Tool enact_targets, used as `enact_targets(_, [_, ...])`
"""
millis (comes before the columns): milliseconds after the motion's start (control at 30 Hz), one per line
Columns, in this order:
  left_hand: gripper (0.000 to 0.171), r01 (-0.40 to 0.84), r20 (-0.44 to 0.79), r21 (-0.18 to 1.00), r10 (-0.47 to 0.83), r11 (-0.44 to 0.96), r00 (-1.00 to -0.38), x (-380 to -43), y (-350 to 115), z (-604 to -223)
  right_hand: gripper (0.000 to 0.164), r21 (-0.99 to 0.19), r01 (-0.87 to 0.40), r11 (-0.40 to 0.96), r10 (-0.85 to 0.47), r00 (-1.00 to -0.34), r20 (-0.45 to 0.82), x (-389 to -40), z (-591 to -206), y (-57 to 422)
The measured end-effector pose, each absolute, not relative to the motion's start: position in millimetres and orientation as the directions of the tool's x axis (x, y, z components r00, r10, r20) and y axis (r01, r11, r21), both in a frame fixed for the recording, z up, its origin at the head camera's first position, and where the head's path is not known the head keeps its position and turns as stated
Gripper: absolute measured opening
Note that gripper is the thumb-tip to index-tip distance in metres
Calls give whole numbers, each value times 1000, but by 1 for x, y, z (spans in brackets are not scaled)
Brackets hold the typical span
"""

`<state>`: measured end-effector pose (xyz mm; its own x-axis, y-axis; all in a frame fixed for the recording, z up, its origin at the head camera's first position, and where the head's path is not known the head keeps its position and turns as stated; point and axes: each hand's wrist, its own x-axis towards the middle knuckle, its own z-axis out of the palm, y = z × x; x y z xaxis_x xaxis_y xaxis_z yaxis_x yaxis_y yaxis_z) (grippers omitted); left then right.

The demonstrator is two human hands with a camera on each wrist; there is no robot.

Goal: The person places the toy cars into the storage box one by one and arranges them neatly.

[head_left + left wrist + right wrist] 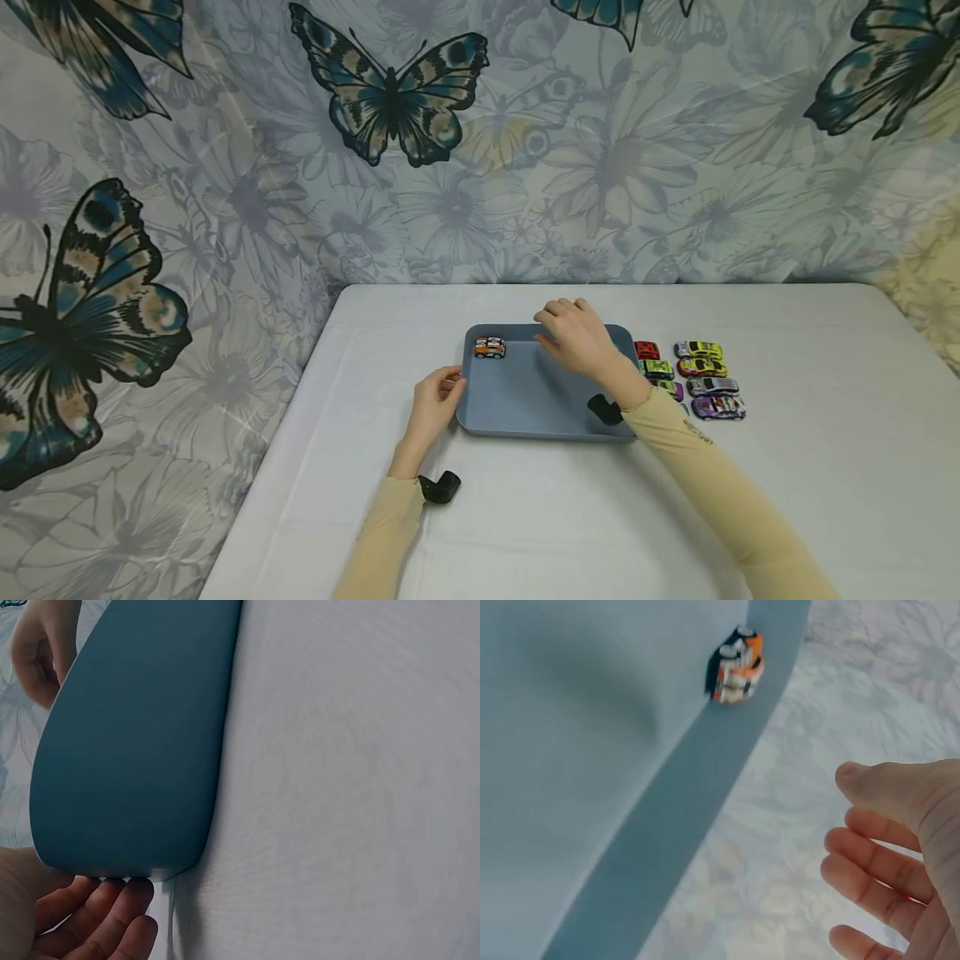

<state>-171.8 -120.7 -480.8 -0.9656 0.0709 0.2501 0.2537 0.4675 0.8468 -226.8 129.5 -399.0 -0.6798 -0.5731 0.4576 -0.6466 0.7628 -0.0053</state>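
A blue-grey tray [536, 400] lies on the white-covered table. My left hand [437, 404] grips its left edge; in the left wrist view the curled fingers [112, 904] meet the tray's end wall, while the thumb's tip is hidden. Over the far right part of the tray is my right hand [581, 337], with loosely bent fingers and nothing in them. The right wrist view has this hand [900, 855] out past the tray's rim. An orange and white toy car [490, 347] sits in the tray's far left corner.
Right of the tray, toy cars stand in two columns. The nearer column has a red car [647, 350] and a green car [657, 369], partly behind my right arm. Farther right are yellow cars [702, 367], a silver car [712, 386] and a purple car [718, 407].
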Motion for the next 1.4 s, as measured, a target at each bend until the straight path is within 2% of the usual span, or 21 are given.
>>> enact_targets(267, [26, 255, 249, 849, 75, 463, -966, -171, -119, -480, 23, 51, -634, 771, -556, -633, 539, -209, -395, 181])
enact_targets(467, [26, 248, 245, 850, 67, 465, -967, -170, -120, -481, 25, 62, -611, 789, -535, -634, 558, -192, -401, 219])
enact_targets(900, [26, 253, 250, 849, 69, 463, -966, -169, -120, -479, 31, 4, -531, 848, -448, -710, 543, -144, -421, 289])
enact_targets(1200, [25, 264, 268, 846, 58, 464, -962, -171, -120, -482, 32, -13, -472, 882, -403, -766, 501, -124, -437, 319])
enact_targets(1400, [25, 269, 273, 845, 59, 462, -960, -171, -119, -482, 24, -28, -462, 886, -390, -778, 493, -118, -445, 331])
